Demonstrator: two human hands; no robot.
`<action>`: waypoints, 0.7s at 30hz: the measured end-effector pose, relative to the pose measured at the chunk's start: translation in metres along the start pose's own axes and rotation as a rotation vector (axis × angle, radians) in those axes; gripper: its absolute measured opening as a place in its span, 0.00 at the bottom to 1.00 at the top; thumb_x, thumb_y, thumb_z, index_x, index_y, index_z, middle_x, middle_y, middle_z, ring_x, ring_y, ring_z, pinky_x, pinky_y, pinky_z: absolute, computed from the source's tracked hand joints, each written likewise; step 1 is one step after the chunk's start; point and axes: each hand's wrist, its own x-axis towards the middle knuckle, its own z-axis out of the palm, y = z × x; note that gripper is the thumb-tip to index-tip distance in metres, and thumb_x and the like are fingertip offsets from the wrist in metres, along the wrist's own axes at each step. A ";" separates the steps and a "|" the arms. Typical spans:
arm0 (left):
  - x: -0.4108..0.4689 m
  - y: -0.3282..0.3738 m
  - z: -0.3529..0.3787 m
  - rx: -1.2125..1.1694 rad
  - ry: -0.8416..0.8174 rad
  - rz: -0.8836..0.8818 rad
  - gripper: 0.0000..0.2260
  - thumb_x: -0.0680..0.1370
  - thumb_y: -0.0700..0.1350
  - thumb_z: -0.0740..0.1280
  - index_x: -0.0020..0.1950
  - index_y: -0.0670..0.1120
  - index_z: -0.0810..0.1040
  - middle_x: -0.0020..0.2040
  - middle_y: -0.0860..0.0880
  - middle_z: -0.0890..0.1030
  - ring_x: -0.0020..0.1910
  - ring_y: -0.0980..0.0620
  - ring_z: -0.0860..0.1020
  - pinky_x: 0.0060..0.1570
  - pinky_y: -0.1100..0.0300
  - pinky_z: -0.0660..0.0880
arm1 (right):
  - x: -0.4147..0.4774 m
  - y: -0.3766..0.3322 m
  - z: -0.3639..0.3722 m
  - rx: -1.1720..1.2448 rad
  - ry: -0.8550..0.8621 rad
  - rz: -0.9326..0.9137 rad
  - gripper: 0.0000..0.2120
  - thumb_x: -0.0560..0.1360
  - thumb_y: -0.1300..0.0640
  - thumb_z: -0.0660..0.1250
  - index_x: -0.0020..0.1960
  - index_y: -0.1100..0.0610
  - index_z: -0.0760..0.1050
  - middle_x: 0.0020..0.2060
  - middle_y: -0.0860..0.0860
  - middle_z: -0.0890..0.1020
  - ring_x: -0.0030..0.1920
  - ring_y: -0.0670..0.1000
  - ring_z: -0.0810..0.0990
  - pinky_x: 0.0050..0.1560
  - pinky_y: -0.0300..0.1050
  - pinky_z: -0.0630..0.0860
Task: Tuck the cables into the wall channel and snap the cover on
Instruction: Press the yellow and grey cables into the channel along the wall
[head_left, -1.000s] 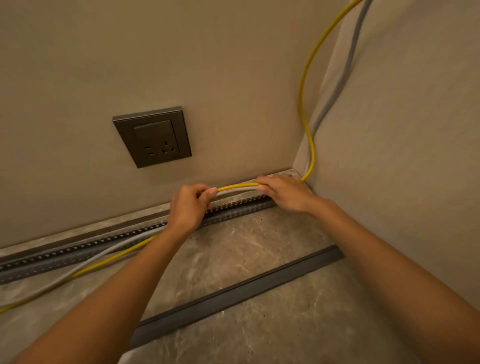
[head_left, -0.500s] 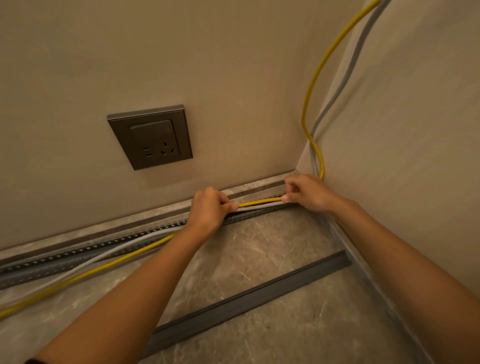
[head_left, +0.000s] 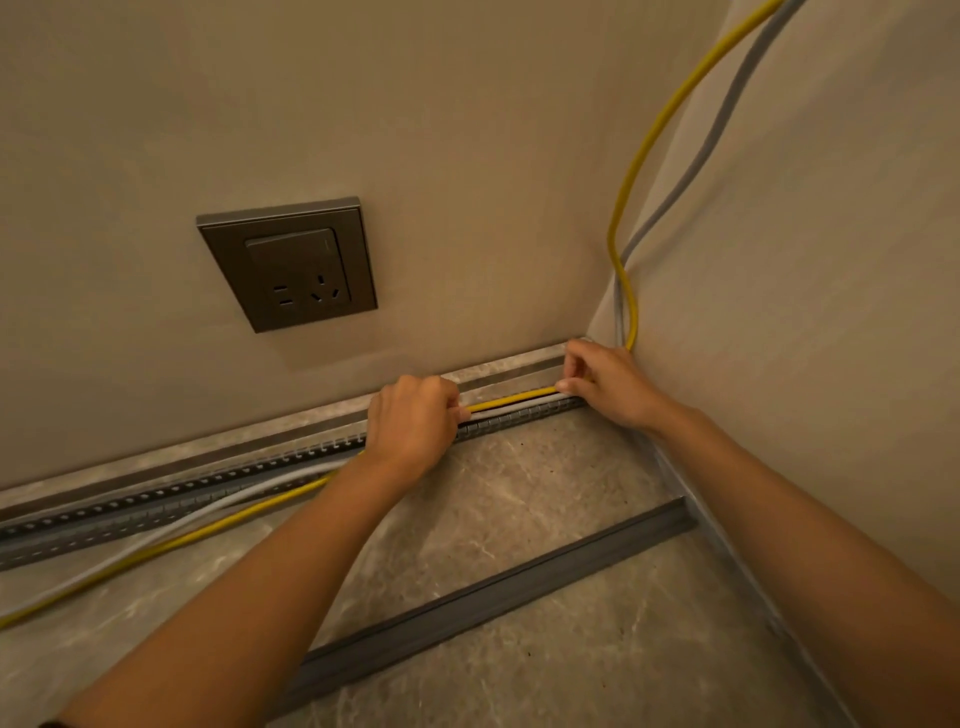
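A grey slotted wall channel (head_left: 156, 506) runs along the foot of the back wall. A yellow cable (head_left: 511, 399) and a grey cable (head_left: 519, 409) come down the right corner and lie side by side in the channel between my hands. My left hand (head_left: 413, 423) pinches them at the middle; my right hand (head_left: 605, 382) pinches them by the corner. Left of my left hand both cables leave the channel and trail over the floor (head_left: 156, 540). The long grey cover (head_left: 493, 597) lies loose on the floor in front.
A dark wall socket (head_left: 288, 262) sits on the back wall above the channel. The right wall meets the back wall in a corner just past my right hand. The floor (head_left: 545, 509) is marbled stone.
Both hands have shifted right toward the corner and lowered the cables, so the stretch between them now lies flat in the channel instead of arching above it.
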 end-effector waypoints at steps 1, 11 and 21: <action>-0.001 0.001 -0.001 0.087 0.002 0.051 0.11 0.79 0.50 0.63 0.49 0.45 0.82 0.49 0.43 0.84 0.51 0.40 0.80 0.38 0.58 0.64 | -0.001 0.000 0.000 0.000 0.016 -0.001 0.10 0.72 0.62 0.70 0.39 0.55 0.68 0.38 0.51 0.74 0.40 0.50 0.72 0.43 0.42 0.65; -0.005 0.016 -0.005 0.346 -0.078 0.255 0.10 0.79 0.37 0.59 0.58 0.40 0.77 0.60 0.42 0.74 0.56 0.42 0.75 0.41 0.54 0.64 | -0.004 0.000 0.011 -0.155 0.158 0.009 0.07 0.72 0.57 0.70 0.46 0.61 0.79 0.48 0.58 0.78 0.54 0.56 0.74 0.56 0.47 0.66; -0.012 0.014 0.006 0.508 -0.012 0.551 0.10 0.52 0.41 0.81 0.27 0.42 0.83 0.28 0.46 0.80 0.29 0.47 0.80 0.33 0.62 0.77 | -0.013 0.007 0.020 -0.066 0.254 0.013 0.02 0.72 0.68 0.68 0.40 0.67 0.76 0.43 0.61 0.79 0.48 0.58 0.75 0.47 0.41 0.64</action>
